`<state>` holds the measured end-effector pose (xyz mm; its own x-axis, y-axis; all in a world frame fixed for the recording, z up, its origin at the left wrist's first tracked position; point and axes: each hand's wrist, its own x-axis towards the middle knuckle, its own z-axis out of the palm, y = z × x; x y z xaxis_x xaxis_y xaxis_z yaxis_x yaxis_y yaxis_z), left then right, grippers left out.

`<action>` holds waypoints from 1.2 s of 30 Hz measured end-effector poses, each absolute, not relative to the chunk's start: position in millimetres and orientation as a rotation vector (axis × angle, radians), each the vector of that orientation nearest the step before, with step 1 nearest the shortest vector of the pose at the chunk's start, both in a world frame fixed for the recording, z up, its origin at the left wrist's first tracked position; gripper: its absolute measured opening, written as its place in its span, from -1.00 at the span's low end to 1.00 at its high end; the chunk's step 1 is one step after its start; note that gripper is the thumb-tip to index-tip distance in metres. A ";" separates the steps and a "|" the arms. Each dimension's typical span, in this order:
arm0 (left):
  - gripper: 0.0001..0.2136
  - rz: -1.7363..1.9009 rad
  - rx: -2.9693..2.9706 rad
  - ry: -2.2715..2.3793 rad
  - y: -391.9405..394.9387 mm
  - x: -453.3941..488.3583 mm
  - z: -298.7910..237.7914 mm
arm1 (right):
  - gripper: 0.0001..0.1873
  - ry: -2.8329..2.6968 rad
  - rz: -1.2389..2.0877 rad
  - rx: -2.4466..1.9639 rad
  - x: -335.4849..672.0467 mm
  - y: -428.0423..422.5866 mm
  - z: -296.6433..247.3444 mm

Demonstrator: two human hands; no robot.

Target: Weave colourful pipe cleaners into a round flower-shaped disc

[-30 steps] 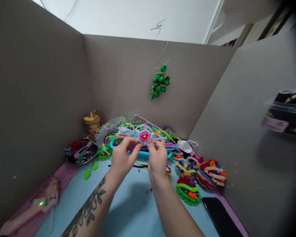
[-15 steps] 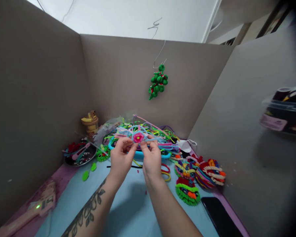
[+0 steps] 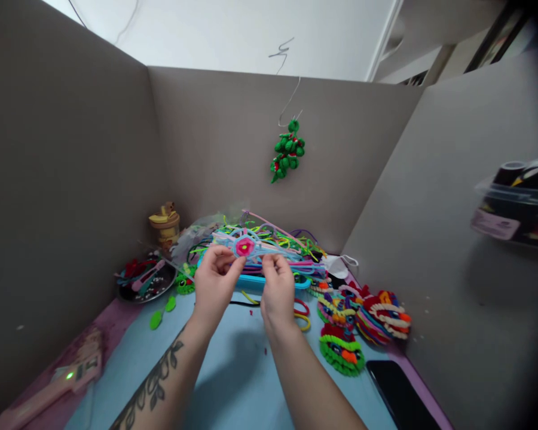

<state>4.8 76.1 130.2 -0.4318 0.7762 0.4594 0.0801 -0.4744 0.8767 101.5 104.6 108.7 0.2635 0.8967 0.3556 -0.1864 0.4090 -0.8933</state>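
Observation:
Both hands hold up a woven pipe-cleaner piece [image 3: 244, 245] with a pink and yellow centre and light blue spokes. My left hand [image 3: 215, 283] pinches it at the left, just under the centre. My right hand [image 3: 278, 288] pinches a light blue strand at its right side. The piece hovers over a blue tray [image 3: 275, 280] heaped with loose coloured pipe cleaners [image 3: 291, 242]. A light blue mat [image 3: 242, 370] lies below my forearms.
Finished woven pieces [image 3: 363, 319] lie at the right, a black phone [image 3: 399, 394] in front of them. A dark dish of scraps [image 3: 146, 280] and a yellow spool [image 3: 165, 224] stand at the left, a pink glue gun [image 3: 54, 385] nearer. Grey cardboard walls enclose the desk; a green ornament [image 3: 288, 149] hangs at the back.
The woven piece has shifted left and slightly up with both hands. My right hand's fingers have slid out along the blue strand, away from the centre.

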 end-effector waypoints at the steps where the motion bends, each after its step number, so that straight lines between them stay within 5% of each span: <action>1: -0.74 1.937 1.262 1.222 77.6 2.8 131.2 | -0.77 -1.048 0.812 -0.858 104.5 105.1 109.9; 7: -0.69 1.808 1.142 1.240 84.6 -9.0 131.0 | -0.86 -1.342 0.244 -0.927 133.2 111.3 119.1; 14: -0.70 1.774 1.165 1.230 84.3 -10.3 131.1 | -0.88 -1.627 0.099 -0.873 145.6 119.8 117.9; 27: -0.75 1.661 1.290 1.215 81.1 -4.1 131.7 | -0.86 -1.284 0.845 -0.813 139.3 110.0 127.2; 36: -0.86 1.686 1.481 1.285 75.0 -4.8 140.4 | -0.86 -1.215 0.997 -0.727 133.3 108.8 124.0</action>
<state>-4.8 75.0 140.4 -0.2431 0.8702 0.4286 0.1821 -0.3931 0.9013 133.3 108.8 124.0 0.0443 0.9099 0.4124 -0.2263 0.4112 -0.8830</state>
